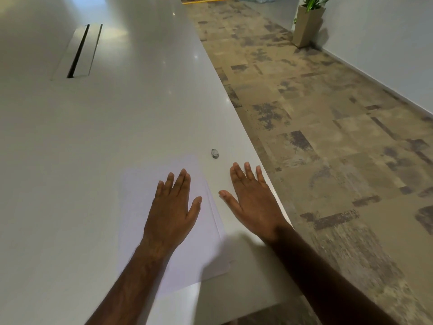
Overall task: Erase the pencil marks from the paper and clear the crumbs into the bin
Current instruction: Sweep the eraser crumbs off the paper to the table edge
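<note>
A white sheet of paper (140,207) lies on the white table (93,137) near its front right corner. My left hand (174,207) rests flat on the paper, fingers spread, holding nothing. My right hand (251,200) lies flat on the bare table just right of the sheet, close to the table's right edge, also holding nothing. A small grey, smudged eraser (215,153) sits on the table just beyond the paper's far right corner, ahead of both hands and apart from them. I cannot make out pencil marks or crumbs on the sheet. No bin is in view.
A cable slot with a dark gap (78,51) is set into the table at the far left. Patterned carpet floor (328,137) runs along the table's right side. A tall beige planter with a green plant (308,24) stands by the white wall.
</note>
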